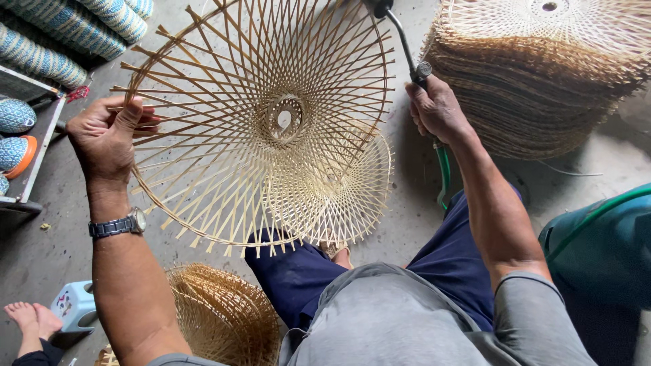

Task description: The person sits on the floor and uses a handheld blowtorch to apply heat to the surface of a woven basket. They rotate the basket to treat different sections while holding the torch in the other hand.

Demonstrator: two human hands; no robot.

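- While the left hand (105, 139) pinches the rim of a round woven bamboo frame (261, 118) at about nine o'clock, thumb over the splints and fingers curled behind, the frame stands tilted up facing the camera, filling the upper middle of the view.
- At two o'clock the right hand (437, 112) is closed in a fist round the handle of a metal nozzle tool (407, 51), whose thin neck rises to the frame's edge at twelve to one o'clock; a green hose (443, 177) hangs below the fist.
- By my judgement the step in hand is working the frame's rim with the nozzle tip, and the next move calls for the left hand to turn the frame so a fresh stretch of rim meets the tip.
- A second, smaller frame (336, 190) lies behind the first, at five o'clock of it.
- More woven pieces (224, 315) sit on the floor at seven o'clock.
- A tall stack of finished frames (536, 81) stands at one to two o'clock.
- Blue-and-white wound rolls (68, 30) lie at ten to eleven o'clock; no labels or signs are legible anywhere.
- Another person's bare foot (27, 322) shows at eight o'clock beside a small pale stool (73, 305).
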